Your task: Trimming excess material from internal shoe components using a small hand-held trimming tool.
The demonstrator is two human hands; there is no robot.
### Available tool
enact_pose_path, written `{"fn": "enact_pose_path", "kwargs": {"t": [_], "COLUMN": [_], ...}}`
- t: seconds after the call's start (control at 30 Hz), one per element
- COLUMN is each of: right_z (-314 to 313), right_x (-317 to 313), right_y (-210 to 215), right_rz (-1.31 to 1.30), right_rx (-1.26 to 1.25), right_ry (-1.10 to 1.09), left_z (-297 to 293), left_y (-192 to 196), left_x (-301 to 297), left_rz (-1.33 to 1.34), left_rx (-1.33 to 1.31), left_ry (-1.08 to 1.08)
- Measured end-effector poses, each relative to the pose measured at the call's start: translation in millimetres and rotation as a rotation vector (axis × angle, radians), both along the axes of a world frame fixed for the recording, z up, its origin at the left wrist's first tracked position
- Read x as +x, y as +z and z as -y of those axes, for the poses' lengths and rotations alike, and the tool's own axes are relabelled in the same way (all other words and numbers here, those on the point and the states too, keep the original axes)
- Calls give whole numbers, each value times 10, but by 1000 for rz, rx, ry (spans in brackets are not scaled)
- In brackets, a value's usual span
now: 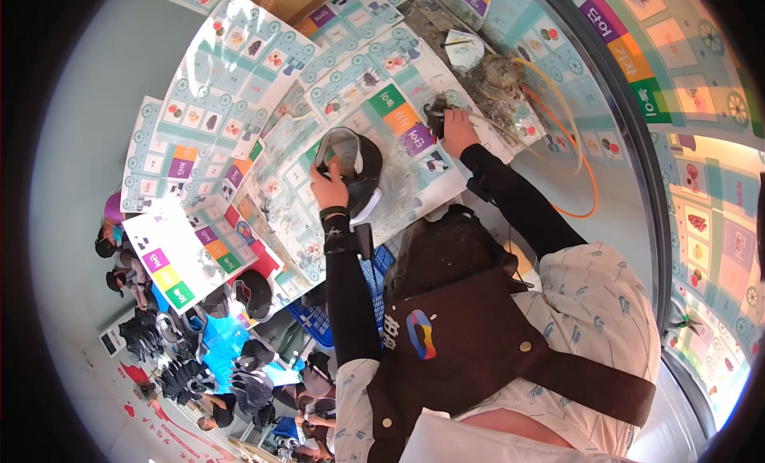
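Note:
My left hand (328, 189) grips the near rim of a black and white helmet (355, 162) that lies on the worktable (414, 196), which is covered with printed paper sheets. My right hand (458, 128) is farther right on the table and closes around a small dark tool (436, 115) with a thin pale hose running off to the right. The tool sits about a hand's width from the helmet, not touching it. Both forearms wear black sleeves, and a brown apron (470, 335) fills the lower middle of the view.
An orange hose (588, 176) loops at the table's right end beside a grimy heap (498, 76) and a white crumpled cup (464, 49). Several black helmets (187, 359) lie piled at lower left, near a blue crate (319, 323) and other people (115, 240).

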State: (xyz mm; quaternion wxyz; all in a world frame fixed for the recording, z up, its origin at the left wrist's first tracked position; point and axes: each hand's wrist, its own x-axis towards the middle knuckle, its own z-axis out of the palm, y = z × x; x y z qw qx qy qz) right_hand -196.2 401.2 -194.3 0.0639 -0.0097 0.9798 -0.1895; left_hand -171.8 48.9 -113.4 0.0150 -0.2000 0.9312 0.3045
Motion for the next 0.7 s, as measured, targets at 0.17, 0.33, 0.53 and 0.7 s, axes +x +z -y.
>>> {"fn": "enact_pose_path", "kwargs": {"t": [0.17, 0.33, 0.53, 0.7], "right_z": [-205, -132, 93, 235], "right_x": [13, 338, 565, 607], "right_y": [453, 719, 903, 1149], "right_rz": [61, 386, 481, 396], "right_rx": [-486, -1218, -1176, -1099], "right_ry": [-271, -284, -138, -28], "left_z": [-473, -504, -244, -214], "left_y": [411, 456, 86, 60], "left_x": [95, 95, 112, 12], "left_rz": [36, 52, -72, -46], "left_rx": [-65, -90, -67, -14], "left_ry": [-99, -80, -40, 5]}}
